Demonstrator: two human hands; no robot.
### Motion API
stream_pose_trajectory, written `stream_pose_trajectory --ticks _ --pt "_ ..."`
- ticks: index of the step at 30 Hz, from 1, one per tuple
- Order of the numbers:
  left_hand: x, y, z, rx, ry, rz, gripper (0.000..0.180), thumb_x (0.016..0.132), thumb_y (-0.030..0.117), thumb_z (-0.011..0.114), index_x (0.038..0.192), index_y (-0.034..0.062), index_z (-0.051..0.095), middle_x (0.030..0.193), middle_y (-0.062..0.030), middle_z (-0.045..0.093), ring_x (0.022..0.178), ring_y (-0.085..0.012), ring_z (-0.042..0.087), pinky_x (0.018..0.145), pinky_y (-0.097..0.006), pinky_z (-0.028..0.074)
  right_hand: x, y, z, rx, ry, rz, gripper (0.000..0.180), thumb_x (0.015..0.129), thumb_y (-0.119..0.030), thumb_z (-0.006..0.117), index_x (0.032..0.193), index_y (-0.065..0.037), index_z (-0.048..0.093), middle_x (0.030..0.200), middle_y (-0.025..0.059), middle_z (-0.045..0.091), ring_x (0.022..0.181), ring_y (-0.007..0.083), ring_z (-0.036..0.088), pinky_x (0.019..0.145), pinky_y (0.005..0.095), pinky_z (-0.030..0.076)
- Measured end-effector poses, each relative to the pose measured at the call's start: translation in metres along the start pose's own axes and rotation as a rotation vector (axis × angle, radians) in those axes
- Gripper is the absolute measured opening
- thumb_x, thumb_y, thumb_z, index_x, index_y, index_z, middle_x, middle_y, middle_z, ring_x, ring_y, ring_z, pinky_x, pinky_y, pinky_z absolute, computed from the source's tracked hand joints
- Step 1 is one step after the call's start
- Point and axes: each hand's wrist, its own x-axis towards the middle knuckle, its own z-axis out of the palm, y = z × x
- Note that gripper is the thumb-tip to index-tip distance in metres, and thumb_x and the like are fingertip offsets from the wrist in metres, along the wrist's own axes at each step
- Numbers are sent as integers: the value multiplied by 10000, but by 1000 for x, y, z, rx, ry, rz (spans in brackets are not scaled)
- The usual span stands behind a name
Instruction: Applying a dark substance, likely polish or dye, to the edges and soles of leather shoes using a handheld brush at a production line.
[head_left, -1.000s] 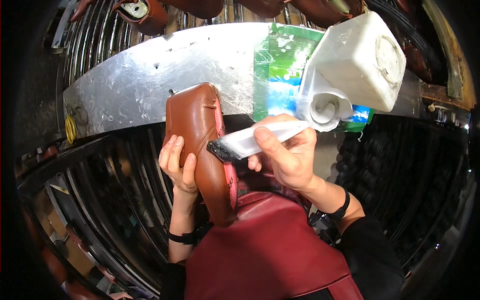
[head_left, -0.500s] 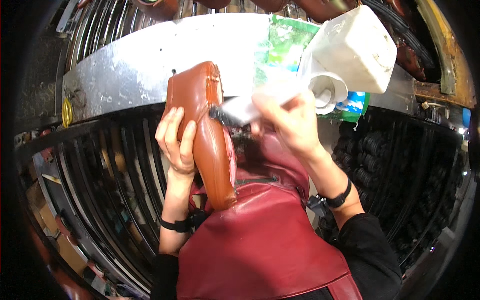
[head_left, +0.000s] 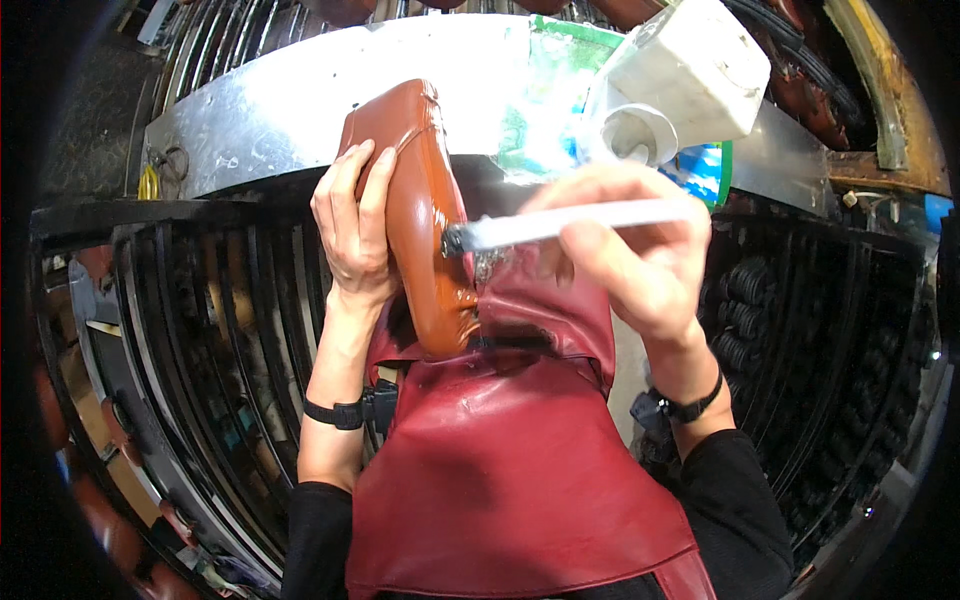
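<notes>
Brown shoe (head_left: 412, 190): held over the apron, its broad end overlapping the surface's near edge in view, its narrow end toward the wearer; whether it rests on the apron I cannot tell.
Brush (head_left: 560, 222): white handle, dark bristles against the shoe's right side, apparently touching.
Right hand (head_left: 640, 250): fingers closed on the brush handle, blurred.
Left hand (head_left: 355, 225): fingers gripping the shoe's left side near the broad end.
Just changed: the bristles have gone from the curved seam toward the narrow end; a wet-looking gloss now shows there, so the coating seems to reach farther along that side.
Against the earlier frames: less of the pink edge shows; the shoe sits higher in view; the left fingers lie closer to the broad end.
Apron (head_left: 500, 480): dark red, below the shoe.
Surface (head_left: 225, 140): metal, beyond the shoe; a cut white container (head_left: 690, 75) stands on a green-and-blue sheet (head_left: 712, 175).
</notes>
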Motion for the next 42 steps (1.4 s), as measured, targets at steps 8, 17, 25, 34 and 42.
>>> stream_pose_trajectory --ticks 8,17,25,34,42 --pt "31 3 -5 -3 -97 -90 639 797 76 750 1420 76 608 1344 -150 611 1246 -329 585 1061 -443 452 3 -19 -2 -179 -201 -355 258 720 -89 757 921 57 687 912 229 741 833 302 737 773 386 600" --pt "99 -12 -15 -81 -279 -201 798 720 220 846 1431 1 557 1265 -178 627 1174 -365 585 1042 -458 456 57 -53 -13 -238 -150 -483 314 723 -218 760 914 21 689 953 230 755 834 297 719 810 411 582" --pt "150 -42 -14 -443 -416 -283 770 612 -40 846 1342 47 617 1190 -181 682 1146 -415 613 1019 -455 485 126 -19 -31 -104 -55 -596 251 785 -96 721 983 56 696 1047 213 744 967 279 698 884 394 557" --pt "95 -103 18 -1143 22 -705 809 660 -174 826 1417 -60 565 1269 -181 684 1123 -276 696 1021 -381 572 41 60 -47 119 680 -186 168 993 -112 735 1046 44 697 759 97 705 575 147 670 481 259 512" --pt "15 -46 -9 -1189 -28 -857 541 777 91 811 1270 -76 665 1223 -262 714 1067 -278 719 1012 -390 539 22 80 -63 -67 925 -79 190 1008 -127 727 998 61 707 754 99 708 553 126 665 451 255 521"
